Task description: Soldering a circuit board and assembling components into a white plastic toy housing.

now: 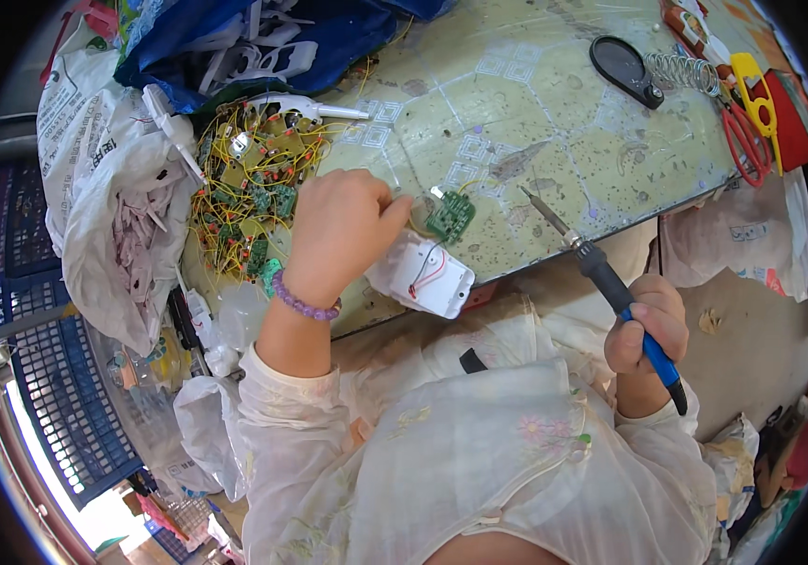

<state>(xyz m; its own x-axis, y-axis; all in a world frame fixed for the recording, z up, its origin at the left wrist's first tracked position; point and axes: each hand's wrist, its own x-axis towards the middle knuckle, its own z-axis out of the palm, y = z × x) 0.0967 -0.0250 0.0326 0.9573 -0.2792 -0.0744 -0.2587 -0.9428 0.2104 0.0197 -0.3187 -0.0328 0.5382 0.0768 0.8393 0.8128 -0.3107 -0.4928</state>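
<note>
My right hand (660, 325) grips a soldering iron (602, 268) by its blue and black handle. The iron's metal tip points up and left above the tabletop, apart from the board. My left hand (343, 226), with a purple bead bracelet (306, 299) on its wrist, is closed, knuckles up; what its fingers hold is hidden. Just below its thumb lies a white plastic housing (442, 281) at the table's near edge, red and black wires in it. A small green circuit board (451, 217) rests beside the housing, with thin wires at it.
Left of my left hand spreads a heap of circuit boards (249, 188) with yellow wires. Behind it, a blue bag (173, 56) holds white plastic parts. A white sack (126, 217) stands at the left. A magnifier (622, 68), a coiled spring (682, 72) and red-handled scissors (746, 146) lie far right.
</note>
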